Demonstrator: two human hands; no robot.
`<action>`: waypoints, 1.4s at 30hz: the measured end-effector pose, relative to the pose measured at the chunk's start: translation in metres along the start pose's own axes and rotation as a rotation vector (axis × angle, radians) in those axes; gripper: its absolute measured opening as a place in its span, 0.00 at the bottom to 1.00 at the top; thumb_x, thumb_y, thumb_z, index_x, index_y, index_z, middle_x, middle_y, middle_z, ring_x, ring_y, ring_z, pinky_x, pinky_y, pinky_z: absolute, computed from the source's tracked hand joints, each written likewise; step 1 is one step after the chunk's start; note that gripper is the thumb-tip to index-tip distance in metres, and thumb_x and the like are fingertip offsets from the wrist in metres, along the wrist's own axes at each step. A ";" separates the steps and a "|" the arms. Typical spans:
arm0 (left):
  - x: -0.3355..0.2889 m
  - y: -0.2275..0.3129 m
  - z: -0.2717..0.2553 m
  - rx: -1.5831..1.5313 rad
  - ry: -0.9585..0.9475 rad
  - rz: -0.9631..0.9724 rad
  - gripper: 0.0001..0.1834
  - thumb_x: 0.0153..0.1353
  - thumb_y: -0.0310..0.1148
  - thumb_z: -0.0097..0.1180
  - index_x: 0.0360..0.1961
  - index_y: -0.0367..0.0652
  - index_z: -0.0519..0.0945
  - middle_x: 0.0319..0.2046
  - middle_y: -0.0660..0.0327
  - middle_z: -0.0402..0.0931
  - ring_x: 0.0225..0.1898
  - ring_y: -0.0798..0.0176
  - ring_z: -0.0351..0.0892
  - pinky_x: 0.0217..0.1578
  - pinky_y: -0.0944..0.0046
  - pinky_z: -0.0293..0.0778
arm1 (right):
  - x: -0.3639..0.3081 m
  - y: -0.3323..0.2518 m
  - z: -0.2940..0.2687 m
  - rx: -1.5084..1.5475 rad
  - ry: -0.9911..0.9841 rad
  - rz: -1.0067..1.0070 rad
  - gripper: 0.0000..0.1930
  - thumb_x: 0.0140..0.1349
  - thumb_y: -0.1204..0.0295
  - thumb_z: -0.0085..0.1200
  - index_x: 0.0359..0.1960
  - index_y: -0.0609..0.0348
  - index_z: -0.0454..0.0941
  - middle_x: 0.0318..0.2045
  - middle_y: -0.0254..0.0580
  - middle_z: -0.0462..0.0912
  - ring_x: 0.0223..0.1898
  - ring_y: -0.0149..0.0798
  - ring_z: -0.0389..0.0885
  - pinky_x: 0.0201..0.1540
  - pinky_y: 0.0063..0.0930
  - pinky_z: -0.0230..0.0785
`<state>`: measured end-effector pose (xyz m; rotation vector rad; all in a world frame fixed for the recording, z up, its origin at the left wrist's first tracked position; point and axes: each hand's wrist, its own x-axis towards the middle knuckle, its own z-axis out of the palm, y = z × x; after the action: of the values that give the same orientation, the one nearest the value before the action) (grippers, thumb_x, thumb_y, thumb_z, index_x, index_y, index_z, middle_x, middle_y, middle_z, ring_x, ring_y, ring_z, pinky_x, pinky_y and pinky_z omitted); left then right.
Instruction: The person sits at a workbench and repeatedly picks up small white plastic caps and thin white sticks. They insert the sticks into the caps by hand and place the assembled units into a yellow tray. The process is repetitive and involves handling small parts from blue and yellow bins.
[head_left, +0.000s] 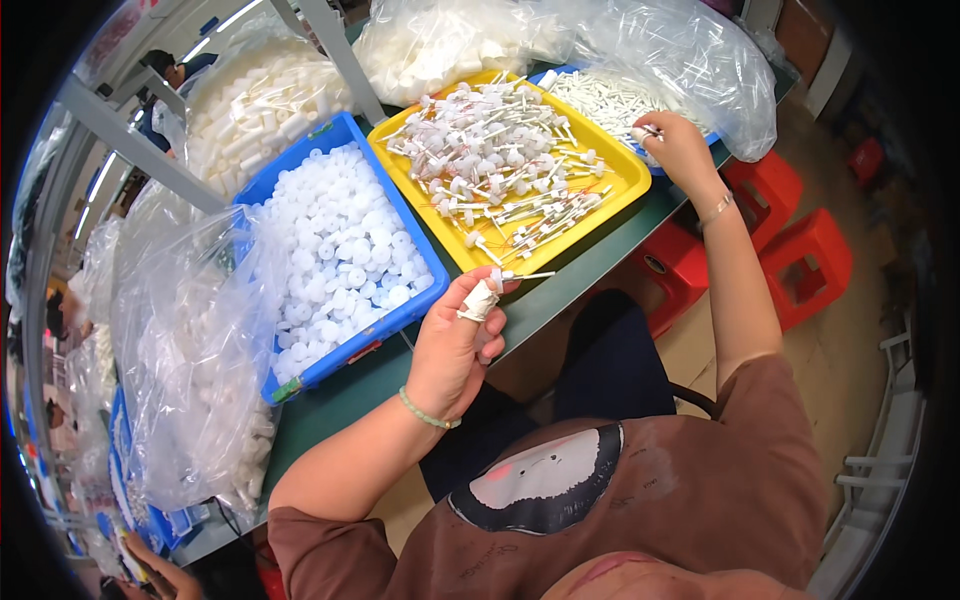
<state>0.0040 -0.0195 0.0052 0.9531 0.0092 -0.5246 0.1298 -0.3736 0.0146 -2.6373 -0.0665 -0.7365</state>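
Observation:
My left hand (462, 325), with white tape round its thumb, is closed in front of the yellow tray. Its fingertips pinch a small white plastic part with a thin rod (528, 275) sticking out to the right. My right hand (682, 152) reaches over the blue tray of white sticks (612, 98) at the far right. Its fingers are pressed together on small white pieces (643, 132), partly hidden by the fingers. The yellow tray (622, 205) between my hands holds a heap of white parts with rods and thin reddish wires. White plastic discs (345, 240) fill a blue bin (405, 318) to the left.
Clear bags of white tubes (255, 110) stand behind the bins, and another plastic bag (190, 370) lies at the left. A metal post (340, 60) rises at the back. Red stools (805, 265) stand by the green table (570, 285) on the right. People are further off.

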 end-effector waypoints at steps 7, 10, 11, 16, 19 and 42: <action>-0.001 0.005 -0.004 -0.069 0.006 -0.031 0.19 0.66 0.37 0.53 0.56 0.44 0.72 0.43 0.66 0.73 0.27 0.78 0.62 0.22 0.78 0.58 | 0.029 0.003 0.018 0.015 -0.294 0.109 0.08 0.50 0.73 0.57 0.30 0.62 0.81 0.27 0.50 0.83 0.31 0.46 0.82 0.38 0.33 0.72; -0.001 0.005 -0.005 -0.099 0.013 -0.030 0.18 0.65 0.34 0.54 0.55 0.43 0.73 0.42 0.66 0.74 0.27 0.78 0.62 0.22 0.78 0.58 | 0.028 0.002 0.023 0.002 -0.252 0.020 0.09 0.50 0.73 0.56 0.33 0.63 0.81 0.30 0.52 0.82 0.35 0.48 0.81 0.40 0.34 0.72; -0.001 0.004 -0.005 -0.101 0.009 -0.024 0.18 0.64 0.34 0.55 0.55 0.43 0.73 0.42 0.67 0.74 0.27 0.78 0.62 0.22 0.78 0.58 | 0.027 0.004 0.024 -0.002 -0.234 -0.018 0.09 0.50 0.74 0.55 0.33 0.63 0.81 0.31 0.53 0.82 0.36 0.48 0.81 0.41 0.34 0.72; 0.002 0.002 -0.007 -0.094 -0.053 -0.036 0.20 0.65 0.33 0.54 0.57 0.46 0.70 0.44 0.69 0.70 0.29 0.76 0.62 0.22 0.79 0.59 | 0.024 0.021 0.022 -0.029 -0.150 -0.054 0.11 0.53 0.73 0.53 0.38 0.63 0.80 0.32 0.51 0.82 0.36 0.46 0.81 0.41 0.31 0.71; 0.002 0.001 -0.009 -0.154 -0.062 -0.053 0.21 0.64 0.34 0.55 0.57 0.48 0.70 0.44 0.70 0.70 0.30 0.76 0.61 0.22 0.79 0.59 | 0.012 -0.004 0.010 0.223 -0.040 -0.015 0.10 0.58 0.74 0.51 0.40 0.62 0.79 0.29 0.44 0.81 0.33 0.36 0.79 0.39 0.24 0.70; 0.000 0.001 -0.010 -0.098 -0.055 -0.026 0.19 0.63 0.34 0.56 0.55 0.47 0.71 0.44 0.68 0.71 0.29 0.76 0.62 0.22 0.79 0.59 | -0.128 -0.157 0.003 0.691 -0.066 -0.282 0.08 0.55 0.82 0.55 0.37 0.64 0.79 0.33 0.42 0.78 0.34 0.34 0.77 0.34 0.22 0.69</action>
<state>0.0066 -0.0111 -0.0003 0.8442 -0.0020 -0.5689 -0.0025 -0.2209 0.0044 -2.0013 -0.6067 -0.5753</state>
